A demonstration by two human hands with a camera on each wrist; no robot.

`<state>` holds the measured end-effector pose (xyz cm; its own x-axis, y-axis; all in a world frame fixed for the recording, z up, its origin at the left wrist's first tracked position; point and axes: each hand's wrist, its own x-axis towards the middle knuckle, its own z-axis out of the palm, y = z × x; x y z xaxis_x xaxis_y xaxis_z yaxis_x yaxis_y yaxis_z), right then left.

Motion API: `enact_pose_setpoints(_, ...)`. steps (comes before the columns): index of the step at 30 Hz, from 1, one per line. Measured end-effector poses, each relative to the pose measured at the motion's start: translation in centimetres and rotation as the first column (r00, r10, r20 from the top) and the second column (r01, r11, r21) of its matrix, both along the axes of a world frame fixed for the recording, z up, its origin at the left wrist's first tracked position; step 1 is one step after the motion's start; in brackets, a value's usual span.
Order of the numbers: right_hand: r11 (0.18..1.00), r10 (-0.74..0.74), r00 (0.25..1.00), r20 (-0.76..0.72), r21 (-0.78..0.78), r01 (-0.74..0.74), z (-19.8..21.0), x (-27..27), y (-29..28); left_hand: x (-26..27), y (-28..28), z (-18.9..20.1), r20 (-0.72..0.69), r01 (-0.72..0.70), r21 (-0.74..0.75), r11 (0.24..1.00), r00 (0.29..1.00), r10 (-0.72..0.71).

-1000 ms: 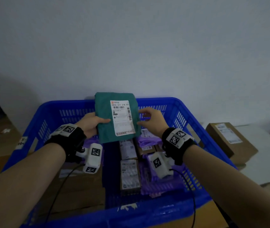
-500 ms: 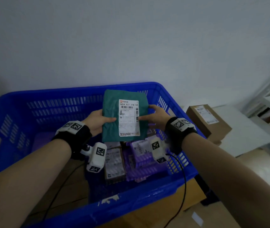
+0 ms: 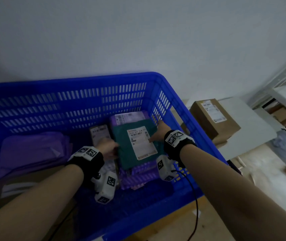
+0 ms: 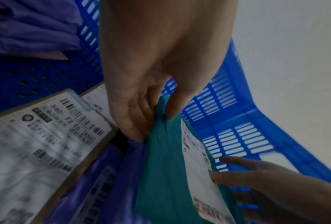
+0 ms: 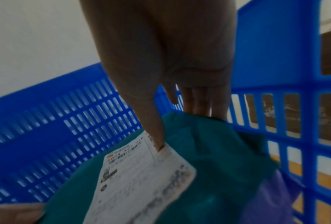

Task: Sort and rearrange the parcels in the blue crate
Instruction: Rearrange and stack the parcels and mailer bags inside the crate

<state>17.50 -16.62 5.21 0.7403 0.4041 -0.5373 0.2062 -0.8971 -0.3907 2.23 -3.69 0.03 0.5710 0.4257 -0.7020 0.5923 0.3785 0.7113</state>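
Note:
A teal parcel [image 3: 121, 145] with a white shipping label lies low at the right end of the blue crate [image 3: 69, 82], on top of purple parcels [image 3: 138, 176]. My left hand [image 3: 108, 148] pinches its left edge, thumb on top and fingers beneath, as the left wrist view shows on the teal parcel [image 4: 160, 174]. My right hand [image 3: 157, 133] holds the far right side. In the right wrist view its thumb presses the label and its fingers reach behind the teal parcel [image 5: 218, 166]. A brown labelled box [image 3: 99, 134] sits just left of it.
A large purple bag [image 3: 32, 150] fills the crate's left part, with flat cardboard [image 3: 25, 181] in front of it. Another purple parcel [image 3: 128, 117] lies against the far wall. Outside, to the right, a cardboard box [image 3: 211, 117] rests on a white surface [image 3: 246, 133].
Both hands have lowered the teal parcel from above the crate's rim down onto the purple parcels at the right end. The head view has swung to the right.

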Motion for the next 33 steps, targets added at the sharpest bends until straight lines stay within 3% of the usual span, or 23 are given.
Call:
enact_pose_setpoints(7, 0.968, 0.13, 0.989, 0.072, -0.223, -0.111, -2.0, 0.3, -0.4, 1.0, -0.8, -3.7, -0.171, 0.083, 0.006, 0.996, 0.982, -0.081)
enact_pose_setpoints(10, 0.962, 0.194, 0.973, 0.122, -0.218, -0.165, -3.2, 0.3, -0.4, 1.4, -1.0, -4.5, -0.156, 0.071, -0.061, 0.996, 0.985, -0.08)
enact_pose_setpoints(16, 0.93, 0.281, 0.951, 0.132, -0.282, -0.236, -4.2, 0.2, -0.2, 2.2, -1.4, -4.4, -0.079, -0.061, 0.001, 0.998, 0.995, 0.061)
enact_pose_setpoints(22, 0.878, 0.4, 0.882, 0.249, -0.38, -0.291, -3.4, -0.6, 0.7, 1.3, -1.1, -2.7, -0.095, 0.097, 0.129, 0.987, 0.992, -0.085)
enact_pose_setpoints(27, 0.889, 0.452, 0.841, 0.298, -0.223, -0.399, -1.8, -1.8, 4.5, -1.8, 2.8, 0.6, -0.083, 0.216, 0.4, 0.891, 0.976, -0.199)
enact_pose_setpoints(33, 0.842, 0.519, 0.841, 0.151, 0.079, -0.533, -1.4, -6.3, 12.0, -9.1, 9.6, 3.0, -0.138, 0.097, 0.607, 0.788, 0.99, -0.016)
